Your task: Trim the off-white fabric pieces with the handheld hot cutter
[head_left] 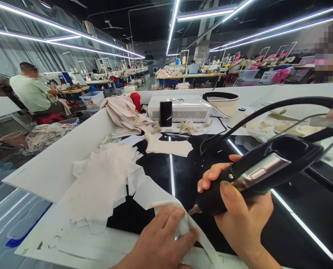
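Observation:
My right hand (239, 216) grips a black corded cutting tool (256, 173) with a silver band, its metal tip (193, 210) pointing left and down at a white fabric piece (158, 192). My left hand (161, 241) lies flat on that fabric piece, pressing it against the glossy black worktop (183, 175) just left of the tip. The tool's black cord (267, 108) arcs up and off to the right.
A heap of cut white fabric pieces (102, 179) lies to the left. Further back stand a white box machine (180, 106), a phone (165, 113), a red bottle (136, 101) and beige cloth (124, 112). White panels (57, 160) wall the table. A seated person (32, 91) works far left.

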`<state>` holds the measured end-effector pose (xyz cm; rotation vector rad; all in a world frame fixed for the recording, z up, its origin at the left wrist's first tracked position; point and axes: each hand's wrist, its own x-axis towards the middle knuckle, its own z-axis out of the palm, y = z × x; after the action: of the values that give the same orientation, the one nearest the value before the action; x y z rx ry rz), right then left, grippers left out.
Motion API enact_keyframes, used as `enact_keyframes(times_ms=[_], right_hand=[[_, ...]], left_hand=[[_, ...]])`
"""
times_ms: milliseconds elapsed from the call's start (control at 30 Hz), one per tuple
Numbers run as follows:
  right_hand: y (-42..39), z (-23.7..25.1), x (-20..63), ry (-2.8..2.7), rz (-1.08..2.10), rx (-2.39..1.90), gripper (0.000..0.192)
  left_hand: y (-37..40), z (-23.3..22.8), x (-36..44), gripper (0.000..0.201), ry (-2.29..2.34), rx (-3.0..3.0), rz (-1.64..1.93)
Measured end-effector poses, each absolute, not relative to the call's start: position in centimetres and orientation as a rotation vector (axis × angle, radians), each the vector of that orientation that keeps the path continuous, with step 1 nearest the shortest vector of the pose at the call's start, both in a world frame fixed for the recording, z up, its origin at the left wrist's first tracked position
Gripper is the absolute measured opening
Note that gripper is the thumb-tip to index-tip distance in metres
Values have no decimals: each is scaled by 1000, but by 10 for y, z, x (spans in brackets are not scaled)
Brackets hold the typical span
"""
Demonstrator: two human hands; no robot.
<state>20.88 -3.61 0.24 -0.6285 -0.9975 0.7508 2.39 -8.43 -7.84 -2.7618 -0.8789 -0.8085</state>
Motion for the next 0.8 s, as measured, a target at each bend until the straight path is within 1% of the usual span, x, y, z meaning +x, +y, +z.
enact_keyframes(times_ms=[167,267,300,333,433,467,567,667,733,800], right_hand=[[-36,0,210,-1025,778,-595,39],[-35,-2,211,-1035,769,-591,37],[-34,-3,212,-1041,764,-591,37],[-33,-3,212,-1046,761,-590,37],[-27,-3,214,-1053,749,-605,39],[-25,-2,215,-1050,746,-616,40],[-23,6,221,-1024,728,-643,42],[-27,15,229,-991,719,-644,39],[-31,17,235,-979,726,-641,38],[-34,16,242,-973,742,-642,40]], left_hand=[[-85,-85,28,71,-852,-2778,-778],[-89,-76,28,75,-865,-2818,-756],[-91,-70,26,73,-902,-2852,-748],[-92,-64,23,66,-955,-2892,-736],[-93,-45,10,29,-1065,-2978,-666],[-92,-40,5,27,-1059,-2993,-632],[-87,-34,-4,46,-1040,-3024,-483],[-80,-35,3,66,-1133,-2990,-259],[-74,-37,15,67,-1206,-2961,-120],[-67,-38,29,56,-1259,-2958,-48]])
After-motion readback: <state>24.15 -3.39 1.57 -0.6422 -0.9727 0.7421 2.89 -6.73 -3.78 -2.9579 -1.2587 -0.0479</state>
